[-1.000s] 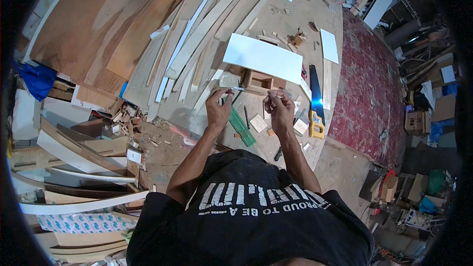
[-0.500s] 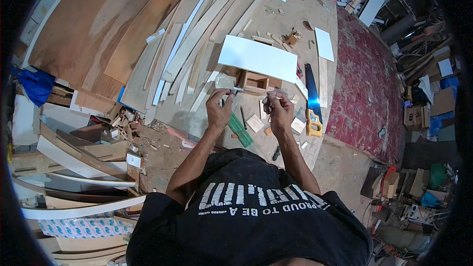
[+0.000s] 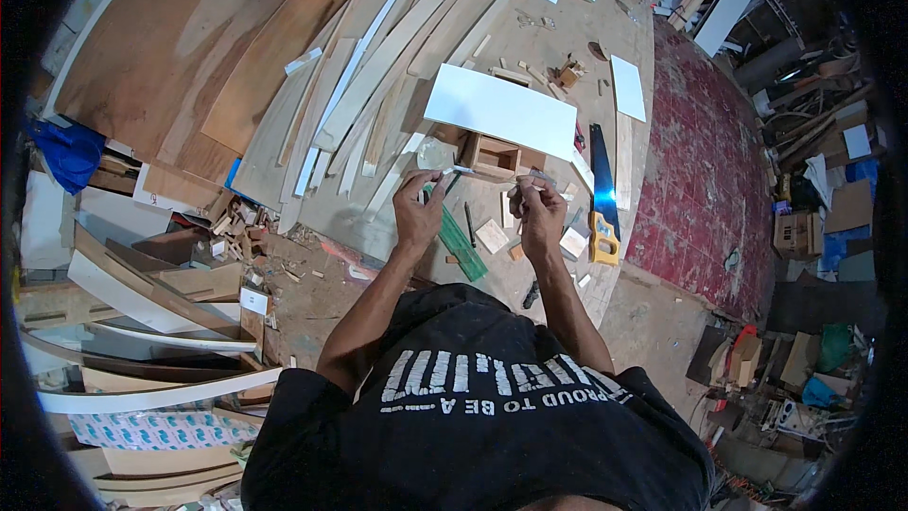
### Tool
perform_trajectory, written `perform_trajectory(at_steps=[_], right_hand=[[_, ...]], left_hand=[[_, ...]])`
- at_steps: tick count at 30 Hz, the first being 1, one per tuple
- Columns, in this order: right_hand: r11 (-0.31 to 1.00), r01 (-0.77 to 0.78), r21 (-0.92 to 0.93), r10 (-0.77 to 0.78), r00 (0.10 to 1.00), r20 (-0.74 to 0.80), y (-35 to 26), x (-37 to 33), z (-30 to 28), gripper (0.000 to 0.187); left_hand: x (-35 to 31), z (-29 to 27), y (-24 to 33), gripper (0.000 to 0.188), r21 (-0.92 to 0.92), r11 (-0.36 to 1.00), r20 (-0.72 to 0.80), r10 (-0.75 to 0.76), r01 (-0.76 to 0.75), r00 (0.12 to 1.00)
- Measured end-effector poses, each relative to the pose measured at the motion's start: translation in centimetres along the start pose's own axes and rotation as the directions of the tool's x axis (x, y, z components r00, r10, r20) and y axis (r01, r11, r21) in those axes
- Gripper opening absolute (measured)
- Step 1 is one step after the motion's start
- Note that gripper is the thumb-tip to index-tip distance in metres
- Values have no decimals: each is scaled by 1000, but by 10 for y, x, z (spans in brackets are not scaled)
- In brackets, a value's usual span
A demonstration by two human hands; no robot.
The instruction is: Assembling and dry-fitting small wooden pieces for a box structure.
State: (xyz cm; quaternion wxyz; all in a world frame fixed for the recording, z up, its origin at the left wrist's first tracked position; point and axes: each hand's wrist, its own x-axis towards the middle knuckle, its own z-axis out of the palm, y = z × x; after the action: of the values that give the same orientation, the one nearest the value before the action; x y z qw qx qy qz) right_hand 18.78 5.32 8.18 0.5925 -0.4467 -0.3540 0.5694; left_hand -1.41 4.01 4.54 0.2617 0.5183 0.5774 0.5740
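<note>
My left hand [image 3: 418,213] is closed, with thumb and fingers pinching a slim, small white piece [image 3: 461,169] that points to the right. Opposite it, my right hand [image 3: 539,218] is closed too, fingertips pressed together; what they hold is too small to make out. Just beyond both hands stands a small wooden box [image 3: 496,172] with open compartments. A white panel [image 3: 501,112] lies over its far part. Beside my left fingers sits a clear plastic bag or cup [image 3: 435,153]. A green strip [image 3: 456,244] and a dark pen-like stick [image 3: 470,224] lie between my forearms.
A handsaw [image 3: 603,235] with a yellow handle lies right of my right hand. Square wood blocks [image 3: 492,237] are near the front edge. Long wooden strips [image 3: 378,80] spread across the left side, beside large brown boards [image 3: 180,47]. A white offcut [image 3: 627,88] lies far right.
The whole view has shifted slightly, so the table things sit a little further right. Both hands keep nearly the same pose and place.
</note>
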Motion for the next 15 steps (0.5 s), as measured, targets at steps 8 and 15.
perform_trajectory(at_steps=[8, 15], right_hand=[[1000, -11, 21, 10, 1000, 17, 4, 3, 3, 13], [1000, 4, 16, -4, 1000, 31, 5, 5, 7, 13]], left_hand=[[1, -3, -9, 15, 14, 999, -7, 49, -49, 999], [1, -4, -14, 15, 5, 1000, -12, 1, -1, 1000]])
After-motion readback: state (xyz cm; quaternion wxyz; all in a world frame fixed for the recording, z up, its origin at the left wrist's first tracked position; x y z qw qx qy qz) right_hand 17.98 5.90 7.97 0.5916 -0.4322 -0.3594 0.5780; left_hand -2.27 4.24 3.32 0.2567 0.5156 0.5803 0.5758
